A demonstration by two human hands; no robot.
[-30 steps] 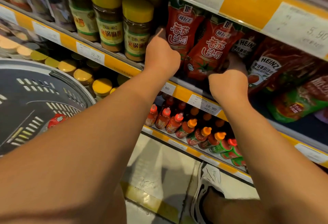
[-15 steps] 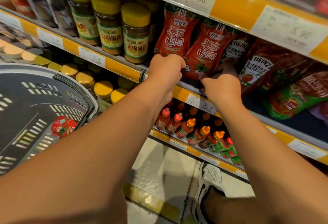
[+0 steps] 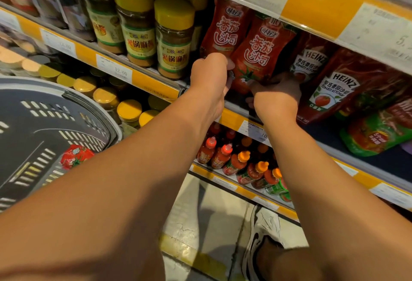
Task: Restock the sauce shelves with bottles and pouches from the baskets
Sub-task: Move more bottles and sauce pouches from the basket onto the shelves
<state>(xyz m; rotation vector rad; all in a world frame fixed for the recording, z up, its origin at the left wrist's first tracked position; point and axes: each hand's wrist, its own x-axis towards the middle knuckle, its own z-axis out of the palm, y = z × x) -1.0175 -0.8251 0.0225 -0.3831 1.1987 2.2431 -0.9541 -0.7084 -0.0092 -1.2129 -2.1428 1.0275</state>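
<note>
While I've got both arms up at the sauce shelf [image 3: 231, 113], my left hand [image 3: 209, 78] and right hand [image 3: 276, 95] are clamped on the bottom of the same red tomato sauce pouch [image 3: 256, 55], one on each side. It's standing upright on the shelf, right next to another red pouch [image 3: 223, 28] on its left and the Heinz ketchup pouches [image 3: 334, 89] on its right. Yellow-lidded jars [image 3: 174, 37] sit further left. Down in the grey basket [image 3: 44, 124] there's one more red pouch [image 3: 75, 156] lying flat.
</note>
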